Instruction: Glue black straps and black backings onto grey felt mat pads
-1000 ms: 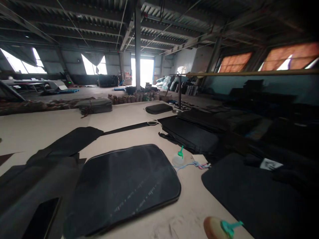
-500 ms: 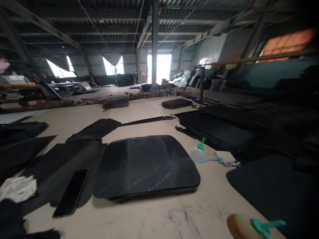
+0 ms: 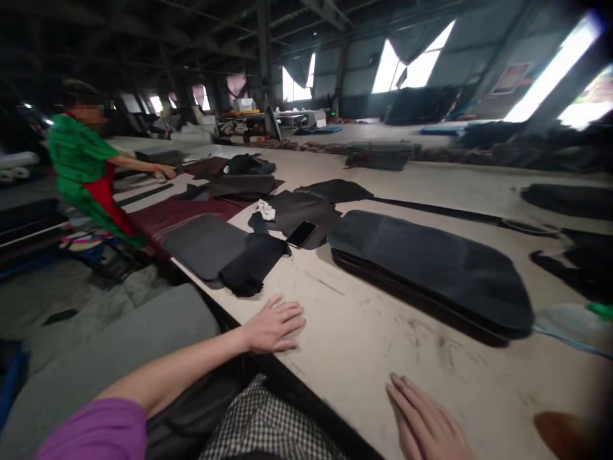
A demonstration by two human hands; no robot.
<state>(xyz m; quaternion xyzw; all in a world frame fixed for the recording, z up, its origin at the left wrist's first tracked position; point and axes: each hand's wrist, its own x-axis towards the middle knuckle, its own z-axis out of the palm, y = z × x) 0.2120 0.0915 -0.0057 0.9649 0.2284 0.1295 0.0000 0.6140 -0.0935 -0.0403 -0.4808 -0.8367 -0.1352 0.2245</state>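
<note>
Right side of the scene: a squeeze bottle (image 3: 565, 319) with a green cap is blurred and cut off by the edge of the view; a brown rounded object (image 3: 565, 436) at the near right is cropped and too dim to identify; the number of layers in the stack of dark panels (image 3: 426, 262), which lies on the desk (image 3: 354, 332) beyond the hands, cannot be counted along its shadowed near edge. Far left: a co-worker in green (image 3: 81, 150) with a red apron reaches over the desk; what lies under the co-worker's hand is hard to make out.

Near side: the left hand (image 3: 274, 326) rests palm down at the desk's near edge, its fingers extended and slightly spread, grasping nothing; the right hand (image 3: 428, 421), cut off at the wrist by the lower edge, has straight fingers held close together and shows nothing in its grip; its palm is hidden, and whether it presses on the desk cannot be told.

Beyond the left hand lie a folded black cloth (image 3: 253, 263), partly over a grey panel (image 3: 204, 243); a smartphone (image 3: 302, 234), its screen dark; and a crumpled white cloth (image 3: 265, 210).
</note>
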